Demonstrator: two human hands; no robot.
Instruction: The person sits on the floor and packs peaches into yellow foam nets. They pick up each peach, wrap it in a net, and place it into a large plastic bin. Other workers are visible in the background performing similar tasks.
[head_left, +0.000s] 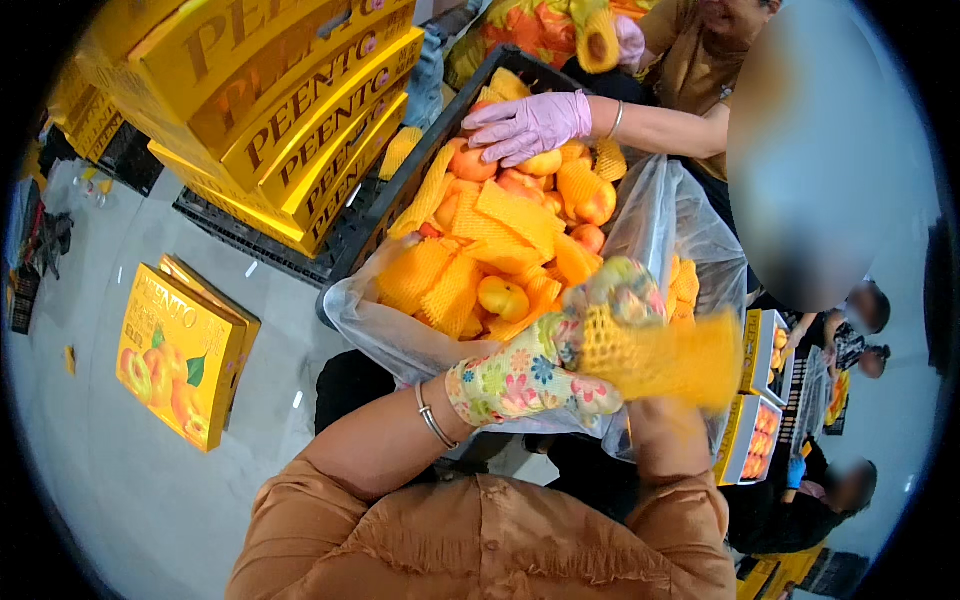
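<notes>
My left hand (525, 379), in a flower-patterned glove, grips one end of a yellow foam net sleeve (660, 360). The sleeve stretches to the right across my right wrist, its far end blurred. Just above it is my right hand (626, 289), also in a flowered glove, with curled fingers against the sleeve. Blur and the netting hide whether it grips anything, and whether a fruit sits inside the sleeve cannot be seen. Beneath both hands stands a dark crate (360, 247) lined with clear plastic film (360, 304). It holds orange-yellow peaches (472, 161) and loose foam sleeves (517, 217).
A co-worker's pink-gloved hand (529, 127) rests on peaches at the crate's far end. Yellow printed cartons (300, 150) are stacked at left on a black pallet (247, 232). A flat carton (176, 345) lies on the floor. Open fruit boxes (761, 442) stand at right; other people work beyond.
</notes>
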